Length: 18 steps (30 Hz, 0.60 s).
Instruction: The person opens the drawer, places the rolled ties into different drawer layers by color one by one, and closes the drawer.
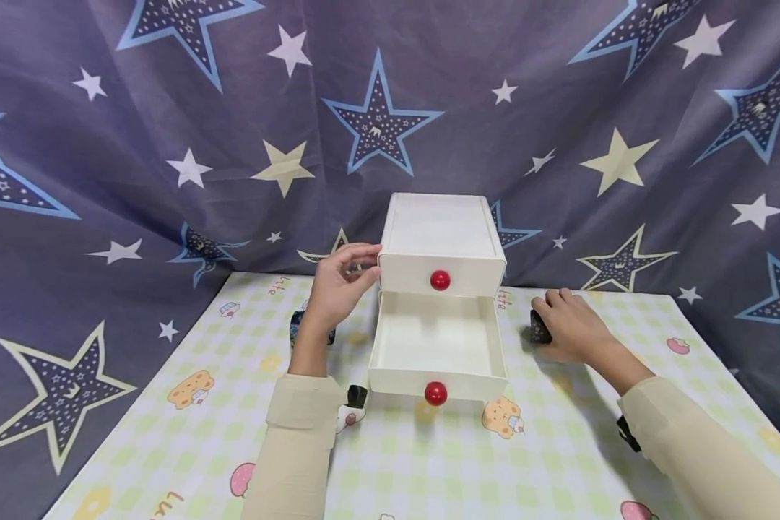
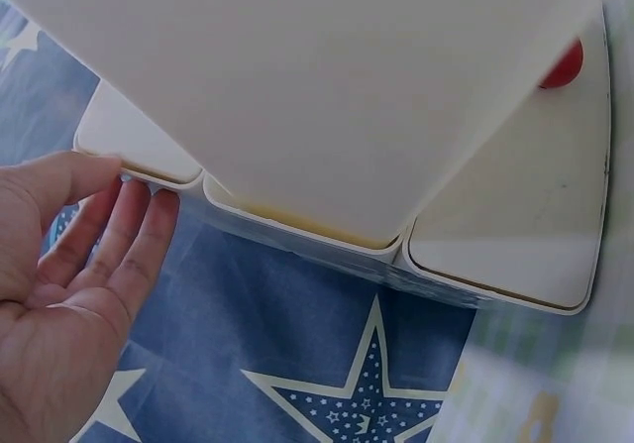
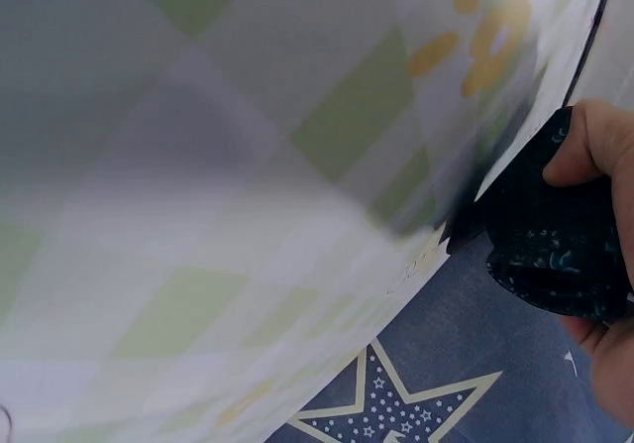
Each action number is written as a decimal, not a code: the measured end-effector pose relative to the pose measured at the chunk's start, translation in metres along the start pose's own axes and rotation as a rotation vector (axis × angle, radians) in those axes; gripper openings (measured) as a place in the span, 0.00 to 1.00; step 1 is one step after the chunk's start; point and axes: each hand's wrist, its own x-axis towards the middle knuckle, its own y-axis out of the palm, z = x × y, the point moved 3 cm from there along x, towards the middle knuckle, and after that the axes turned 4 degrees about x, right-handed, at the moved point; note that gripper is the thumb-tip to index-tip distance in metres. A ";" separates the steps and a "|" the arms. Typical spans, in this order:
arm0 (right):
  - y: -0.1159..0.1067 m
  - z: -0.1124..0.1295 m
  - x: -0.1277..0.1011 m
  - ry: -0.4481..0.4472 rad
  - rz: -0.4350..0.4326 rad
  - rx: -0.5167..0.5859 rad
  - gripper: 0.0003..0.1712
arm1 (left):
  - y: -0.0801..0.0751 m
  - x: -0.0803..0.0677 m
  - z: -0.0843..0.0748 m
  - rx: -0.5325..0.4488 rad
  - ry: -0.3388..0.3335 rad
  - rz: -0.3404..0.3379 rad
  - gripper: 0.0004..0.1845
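A white drawer cabinet [image 1: 443,224] with red knobs stands at the table's back. Its upper drawer is closed and the drawer below [image 1: 437,343] is pulled out, with its bare inside showing. My left hand [image 1: 344,285] touches the cabinet's left side near the upper drawer. In the left wrist view the thumb lies at the front edge and the fairly straight fingers [image 2: 139,235] rest along the side. To the cabinet's right, my right hand [image 1: 572,325] grips a dark, small-patterned roll [image 3: 550,225] with a hollow end; its exact kind is unclear.
Behind my left wrist a dark blue patterned object [image 1: 295,326] lies on the table, partly hidden. The checked tablecloth [image 1: 559,462] reaches back to a star-printed curtain [image 1: 390,101]. A small black piece [image 1: 357,396] shows beside the left sleeve, another [image 1: 627,433] beside the right.
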 end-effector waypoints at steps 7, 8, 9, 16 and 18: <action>-0.016 -0.007 -0.004 -0.033 -0.059 -0.017 0.42 | 0.001 0.000 0.001 0.001 0.000 0.003 0.18; -0.019 -0.008 -0.005 -0.032 -0.063 -0.018 0.42 | 0.001 0.000 0.000 0.000 0.001 0.003 0.18; -0.022 -0.008 -0.005 -0.036 -0.069 -0.021 0.42 | 0.001 0.000 0.000 0.000 0.003 0.003 0.18; -0.044 -0.009 -0.002 -0.034 -0.082 -0.022 0.40 | 0.000 0.000 0.000 0.009 0.008 0.003 0.18; -0.050 -0.010 -0.002 -0.039 -0.086 -0.029 0.40 | 0.000 0.000 0.001 0.011 0.009 0.002 0.18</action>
